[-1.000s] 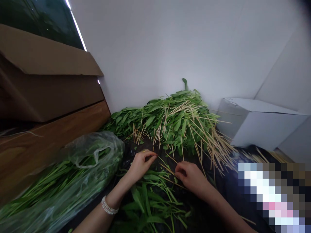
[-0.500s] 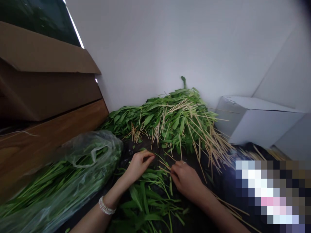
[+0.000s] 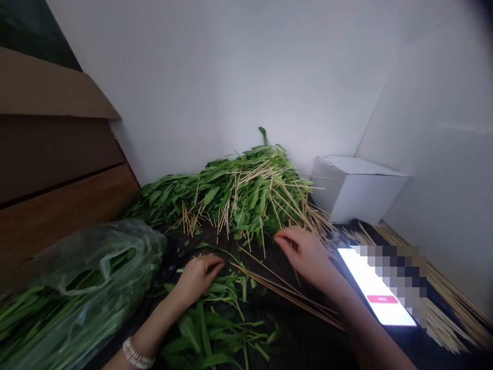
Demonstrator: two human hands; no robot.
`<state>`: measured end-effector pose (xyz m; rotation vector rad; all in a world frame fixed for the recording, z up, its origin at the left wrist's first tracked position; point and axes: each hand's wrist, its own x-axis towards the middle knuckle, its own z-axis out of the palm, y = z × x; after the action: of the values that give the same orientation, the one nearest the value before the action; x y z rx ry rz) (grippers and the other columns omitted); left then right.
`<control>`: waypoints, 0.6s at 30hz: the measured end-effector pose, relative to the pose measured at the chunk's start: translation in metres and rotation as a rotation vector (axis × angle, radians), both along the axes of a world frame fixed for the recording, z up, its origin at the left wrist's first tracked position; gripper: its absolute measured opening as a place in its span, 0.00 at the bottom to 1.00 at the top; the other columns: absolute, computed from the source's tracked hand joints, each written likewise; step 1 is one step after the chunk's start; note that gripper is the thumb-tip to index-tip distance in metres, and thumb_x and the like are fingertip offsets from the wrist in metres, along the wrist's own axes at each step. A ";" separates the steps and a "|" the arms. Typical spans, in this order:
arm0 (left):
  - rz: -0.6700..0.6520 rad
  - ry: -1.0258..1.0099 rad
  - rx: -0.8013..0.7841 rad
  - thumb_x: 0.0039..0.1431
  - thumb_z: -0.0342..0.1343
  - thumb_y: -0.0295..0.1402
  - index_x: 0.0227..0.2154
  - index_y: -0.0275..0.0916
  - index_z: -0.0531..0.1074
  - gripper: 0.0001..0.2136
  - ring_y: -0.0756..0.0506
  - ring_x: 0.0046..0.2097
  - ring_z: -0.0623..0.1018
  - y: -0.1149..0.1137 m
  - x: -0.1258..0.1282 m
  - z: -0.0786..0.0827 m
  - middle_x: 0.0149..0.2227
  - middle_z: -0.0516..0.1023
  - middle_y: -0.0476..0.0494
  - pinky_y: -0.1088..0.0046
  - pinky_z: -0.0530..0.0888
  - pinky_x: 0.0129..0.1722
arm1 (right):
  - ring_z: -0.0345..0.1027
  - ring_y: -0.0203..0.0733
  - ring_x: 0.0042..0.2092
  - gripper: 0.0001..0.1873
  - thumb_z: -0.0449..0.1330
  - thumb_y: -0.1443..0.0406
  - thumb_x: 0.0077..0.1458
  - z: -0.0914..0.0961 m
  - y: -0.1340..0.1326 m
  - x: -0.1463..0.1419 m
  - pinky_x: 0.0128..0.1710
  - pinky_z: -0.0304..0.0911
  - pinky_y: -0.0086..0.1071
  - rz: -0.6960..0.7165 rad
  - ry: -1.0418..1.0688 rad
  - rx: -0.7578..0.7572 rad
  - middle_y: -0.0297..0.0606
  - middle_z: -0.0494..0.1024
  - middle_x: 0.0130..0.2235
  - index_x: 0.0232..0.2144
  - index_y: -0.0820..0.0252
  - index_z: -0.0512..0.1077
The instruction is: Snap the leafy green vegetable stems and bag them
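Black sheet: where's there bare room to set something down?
A dim patch looks bare, bordered by loose sticks above, nearer greens left and your right forearm right. Crowded: the leafy pile along the wall, the bag of greens at left, the lit screen and more sticks at right.

Cardboard box (image 3: 57,149): 1, brown, on your left, flap jutting outward.
Wood (image 3: 84,195): brown surface just below that box.
White box (image 3: 358,192): 1, on your right by the black sheet's (image 3: 300,341) far edge.
Phone (image 3: 362,275): toward your sheet's right edge, screen lit, 1 red bar, partly pixelated.
Wall (image 3: 200,77): pale, beyond your sheet's far edge.
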<state>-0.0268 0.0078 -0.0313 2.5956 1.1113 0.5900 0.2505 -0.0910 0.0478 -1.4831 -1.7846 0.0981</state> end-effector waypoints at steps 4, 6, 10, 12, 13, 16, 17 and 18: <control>0.007 0.011 0.011 0.63 0.49 0.36 0.37 0.41 0.78 0.12 0.45 0.40 0.80 0.001 0.000 0.000 0.38 0.82 0.45 0.74 0.72 0.39 | 0.70 0.37 0.35 0.09 0.56 0.60 0.59 0.022 -0.015 0.027 0.34 0.63 0.30 0.137 0.321 -0.178 0.34 0.78 0.33 0.35 0.56 0.75; 0.015 0.017 0.013 0.63 0.49 0.37 0.38 0.42 0.78 0.12 0.45 0.40 0.80 0.002 0.001 0.000 0.37 0.82 0.46 0.74 0.72 0.39 | 0.69 0.35 0.31 0.09 0.58 0.59 0.58 0.026 -0.030 0.051 0.29 0.62 0.28 0.282 0.452 -0.304 0.35 0.78 0.32 0.35 0.56 0.75; 0.017 0.018 0.000 0.62 0.49 0.37 0.37 0.42 0.78 0.12 0.44 0.40 0.80 0.004 0.000 0.000 0.37 0.82 0.46 0.73 0.72 0.41 | 0.66 0.35 0.25 0.10 0.60 0.56 0.55 0.018 -0.067 0.118 0.23 0.60 0.29 0.425 0.572 -0.390 0.35 0.75 0.26 0.36 0.52 0.76; 0.019 0.020 -0.007 0.62 0.49 0.37 0.37 0.41 0.78 0.13 0.44 0.40 0.80 0.005 0.000 0.000 0.38 0.82 0.46 0.73 0.72 0.41 | 0.65 0.36 0.24 0.12 0.61 0.53 0.52 0.009 -0.080 0.153 0.23 0.60 0.30 0.223 0.634 -0.351 0.35 0.74 0.25 0.35 0.50 0.76; 0.020 0.021 -0.008 0.62 0.49 0.37 0.38 0.41 0.78 0.13 0.44 0.40 0.80 0.005 0.000 0.000 0.38 0.82 0.46 0.73 0.72 0.40 | 0.66 0.36 0.25 0.12 0.61 0.53 0.52 0.003 -0.083 0.168 0.23 0.61 0.30 0.044 0.628 -0.351 0.35 0.75 0.27 0.35 0.50 0.76; 0.020 0.017 0.004 0.62 0.49 0.38 0.37 0.41 0.78 0.13 0.44 0.39 0.80 0.005 0.000 -0.001 0.37 0.82 0.46 0.73 0.72 0.39 | 0.70 0.41 0.30 0.14 0.59 0.53 0.50 -0.020 -0.082 0.197 0.26 0.63 0.31 -0.346 0.307 -0.346 0.42 0.79 0.32 0.33 0.55 0.77; 0.018 0.013 0.008 0.62 0.49 0.38 0.37 0.41 0.78 0.13 0.44 0.39 0.80 0.005 0.000 -0.001 0.37 0.82 0.45 0.73 0.72 0.39 | 0.70 0.42 0.28 0.14 0.58 0.54 0.50 -0.030 -0.080 0.203 0.25 0.62 0.32 -0.479 0.133 -0.336 0.42 0.78 0.28 0.27 0.57 0.77; 0.014 0.008 0.010 0.62 0.49 0.38 0.37 0.41 0.78 0.13 0.44 0.39 0.80 0.005 0.000 -0.001 0.37 0.82 0.45 0.73 0.72 0.40 | 0.69 0.41 0.24 0.14 0.56 0.56 0.51 -0.039 -0.079 0.207 0.23 0.61 0.32 -0.585 -0.056 -0.296 0.41 0.77 0.25 0.24 0.57 0.76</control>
<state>-0.0273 0.0131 -0.0323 2.6032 1.1330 0.5901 0.4570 -0.1695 0.0090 -2.1834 -1.3487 0.0233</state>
